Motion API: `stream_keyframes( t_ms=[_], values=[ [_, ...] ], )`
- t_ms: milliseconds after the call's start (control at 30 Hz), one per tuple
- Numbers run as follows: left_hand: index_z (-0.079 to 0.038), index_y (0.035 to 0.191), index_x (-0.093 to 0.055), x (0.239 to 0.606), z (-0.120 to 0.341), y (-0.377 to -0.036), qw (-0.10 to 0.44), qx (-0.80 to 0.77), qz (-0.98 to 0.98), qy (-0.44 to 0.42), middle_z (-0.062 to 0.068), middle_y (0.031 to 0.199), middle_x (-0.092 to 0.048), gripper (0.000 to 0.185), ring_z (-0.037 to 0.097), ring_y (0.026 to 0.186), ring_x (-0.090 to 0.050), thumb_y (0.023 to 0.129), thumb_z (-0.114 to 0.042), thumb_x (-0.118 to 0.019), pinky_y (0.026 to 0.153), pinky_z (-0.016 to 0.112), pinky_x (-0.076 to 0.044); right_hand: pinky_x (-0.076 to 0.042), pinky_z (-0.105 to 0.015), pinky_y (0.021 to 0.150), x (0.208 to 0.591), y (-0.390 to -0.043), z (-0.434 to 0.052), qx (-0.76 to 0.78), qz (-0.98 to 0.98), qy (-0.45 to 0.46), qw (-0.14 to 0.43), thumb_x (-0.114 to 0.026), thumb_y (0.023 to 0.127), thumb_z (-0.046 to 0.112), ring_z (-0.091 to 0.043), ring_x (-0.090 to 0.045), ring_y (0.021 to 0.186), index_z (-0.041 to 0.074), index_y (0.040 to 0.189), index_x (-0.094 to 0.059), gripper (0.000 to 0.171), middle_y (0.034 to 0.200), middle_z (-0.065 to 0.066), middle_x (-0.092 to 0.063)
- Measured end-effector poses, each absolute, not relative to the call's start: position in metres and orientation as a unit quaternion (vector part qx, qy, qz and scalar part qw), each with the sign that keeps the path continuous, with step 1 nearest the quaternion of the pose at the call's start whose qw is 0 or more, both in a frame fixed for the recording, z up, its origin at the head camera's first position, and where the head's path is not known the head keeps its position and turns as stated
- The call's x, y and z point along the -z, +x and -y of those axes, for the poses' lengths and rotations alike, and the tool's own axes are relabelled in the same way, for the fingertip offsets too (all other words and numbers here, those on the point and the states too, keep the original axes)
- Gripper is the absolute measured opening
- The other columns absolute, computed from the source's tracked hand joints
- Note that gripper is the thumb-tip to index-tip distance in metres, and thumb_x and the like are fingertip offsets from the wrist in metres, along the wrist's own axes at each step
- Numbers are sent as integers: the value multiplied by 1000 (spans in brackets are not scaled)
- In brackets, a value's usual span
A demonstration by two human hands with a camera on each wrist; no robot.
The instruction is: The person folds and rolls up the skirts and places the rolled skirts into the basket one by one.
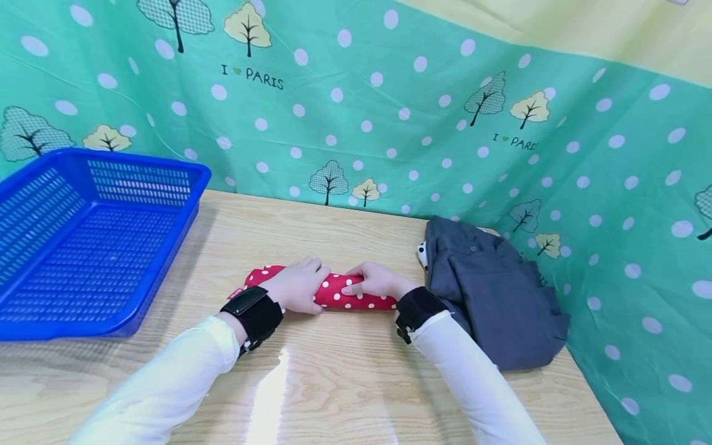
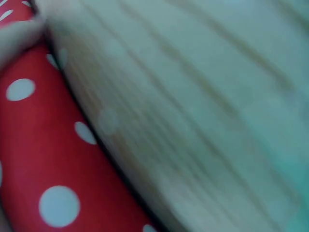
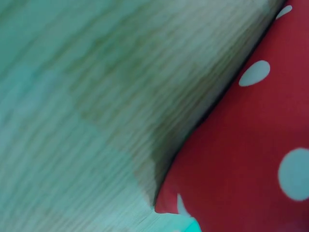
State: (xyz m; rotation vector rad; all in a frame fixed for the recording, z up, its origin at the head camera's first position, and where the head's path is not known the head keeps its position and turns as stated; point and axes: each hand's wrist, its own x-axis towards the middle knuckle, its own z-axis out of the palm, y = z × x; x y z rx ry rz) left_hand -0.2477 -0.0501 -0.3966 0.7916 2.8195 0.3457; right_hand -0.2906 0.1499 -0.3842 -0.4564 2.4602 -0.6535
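Item: soft-looking red white-dotted fabric roll, mid pale wood table, approx. parallel to far edge. L hand & R hand grasping it. We'd est. light, pliable, non-slip; best hold nr. both ends.

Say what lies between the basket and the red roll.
Only a bare stretch of table lies between the basket and the red roll, as the head view shows.

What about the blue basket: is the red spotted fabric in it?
No, the red spotted fabric lies on the wooden table, outside the basket.
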Motion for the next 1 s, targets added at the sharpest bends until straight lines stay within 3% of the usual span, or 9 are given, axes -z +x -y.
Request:
stream_keyframes(
  t_ms=[267,367,500,600,667,833,1000],
  values=[
    [-8,128,-46,402,51,-251,83,-100,-956,265,9,122,-51,78,26,116,-44,62,-32,-80,102,50,-37,-42,-41,97,386,-286,-147,228,-920,-194,254,-69,85,30,-20,-51,106,11,130,-57,51,119,-6,-61],
    [-7,124,-49,401,51,-254,92,-106,-950,278,10,120,-53,71,27,114,-46,64,-30,-79,100,50,-39,-44,-41,98,388,-271,-150,175,-934,-238,202,-67,86,34,-21,-52,110,13,136,-51,56,124,-7,-59],
    [-6,122,-50,400,52,-257,108,-108,-946,285,10,119,-56,66,28,113,-48,66,-28,-76,99,52,-39,-46,-42,97,393,-252,-151,27,-943,-318,93,-65,83,53,-24,-52,113,11,142,-40,76,128,-8,-55],
    [-6,121,-50,400,53,-258,118,-105,-947,278,10,117,-56,64,28,112,-49,66,-27,-75,99,51,-38,-48,-42,93,397,-246,-148,-48,-938,-342,26,-66,75,64,-24,-53,111,9,136,-41,86,124,-9,-54],
    [-6,121,-50,400,53,-258,121,-101,-949,274,10,116,-56,64,28,111,-49,66,-27,-75,99,51,-39,-49,-40,90,400,-246,-146,-61,-938,-342,6,-68,72,65,-23,-55,106,9,128,-44,84,119,-8,-56],
    [-5,124,-49,398,51,-253,108,-90,-955,262,12,118,-55,68,28,112,-48,66,-28,-77,100,51,-39,-51,-35,86,401,-253,-145,-22,-943,-331,35,-72,71,60,-20,-59,96,11,116,-46,71,110,-6,-61],
    [-6,124,-49,398,47,-249,67,-74,-954,284,12,114,-57,69,27,107,-52,67,-23,-82,96,47,-44,-49,-34,89,394,-267,-147,70,-942,-292,149,-76,72,51,-18,-58,96,12,116,-47,65,109,-3,-62]
  ],
)
